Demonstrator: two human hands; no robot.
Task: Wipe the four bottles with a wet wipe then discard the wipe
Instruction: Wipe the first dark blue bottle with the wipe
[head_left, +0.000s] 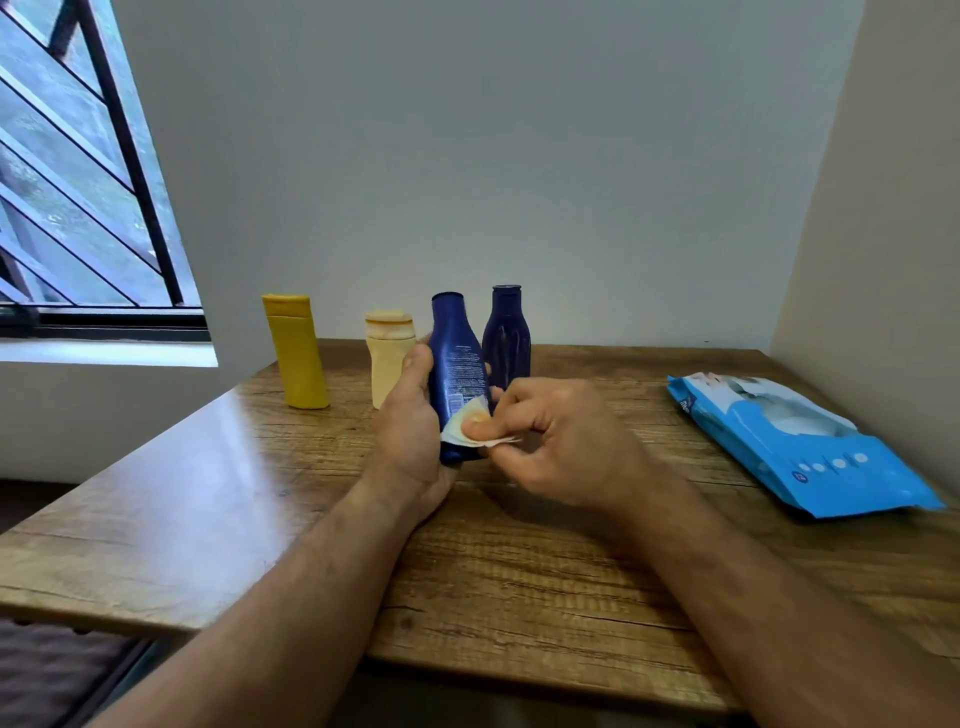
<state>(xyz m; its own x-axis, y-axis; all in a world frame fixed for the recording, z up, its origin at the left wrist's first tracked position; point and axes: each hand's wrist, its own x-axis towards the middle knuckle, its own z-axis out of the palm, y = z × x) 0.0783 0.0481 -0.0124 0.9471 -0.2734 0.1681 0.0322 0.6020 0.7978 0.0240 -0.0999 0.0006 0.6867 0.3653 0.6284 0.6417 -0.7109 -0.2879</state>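
Held off the wooden table (218, 499) at frame centre: one blue bottle (456, 364), long axis near upright, cap toward 12 o'clock and tipped slightly to 11, base toward 6. Gripped low on its body by the left hand (410, 426), fingers wrapped behind it, thumb lying up its left edge. Pinched between thumb and curled fingers of the right hand (550, 441): a wet wipe (475, 428), pressed against the bottle's lower right side. Both hands closed, then, one round the bottle, one on the wipe; neither spread wide.

Key relation for the coming stroke, as a judgement: wipe touching the bottle near its base, at 3 o'clock from the left hand's grip, so most of the printed face and the neck lying toward 12 o'clock from the wipe. Right hand nearer the unwiped length; likely a rub upward along the long axis, or a turn of the bottle by the left.

Counted: four bottles. One in hand; three standing upright at the back of the table: a yellow bottle (296, 353) at 10 o'clock from the hands, a cream bottle (387, 358) just left of the held one, a dark blue bottle (506, 338) just behind at 1 o'clock. One wipe in use. One blue wipes pack (800, 447) lying flat at 3 o'clock, well apart. No bin in view.
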